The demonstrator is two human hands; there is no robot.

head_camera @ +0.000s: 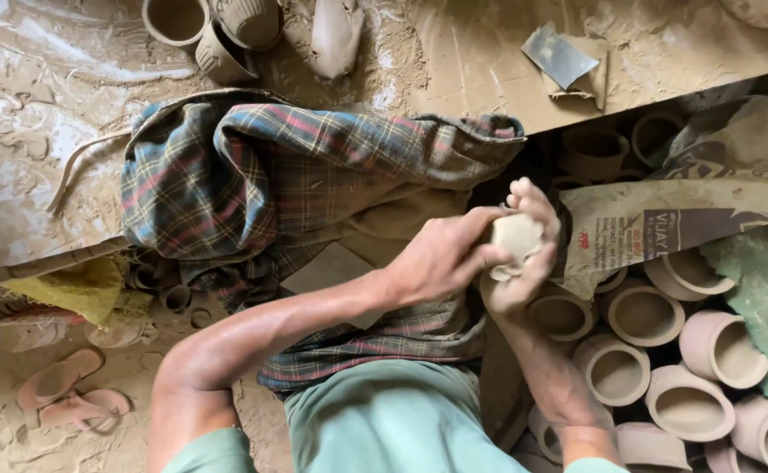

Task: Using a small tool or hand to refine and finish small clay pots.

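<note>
A: Lump (pixel 517 238) in the hands: raw clay, matt, pale grey, smooth-ish.
B: Pots (pixel 642 314)?
A: Unfired clay too, matt, dusty, pinkish-brown.
B: Cloth (pixel 253 175)?
A: Woven plaid cotton, soft, creased, mud-stained.
B: Bench (pixel 489 61)?
A: Coated in dried clay slip, rough and streaky. Sack (pixel 664 223) is printed woven plastic, slight sheen.

Dusty clay-caked floor (pixel 42 175) under us. On it we note unfired pots (pixel 638 315) packed at right, a printed sack (pixel 664 223) over some, sandals (pixel 69 394) lower left, yellow rag (pixel 73 289), more pots (pixel 218 31) up top.
</note>
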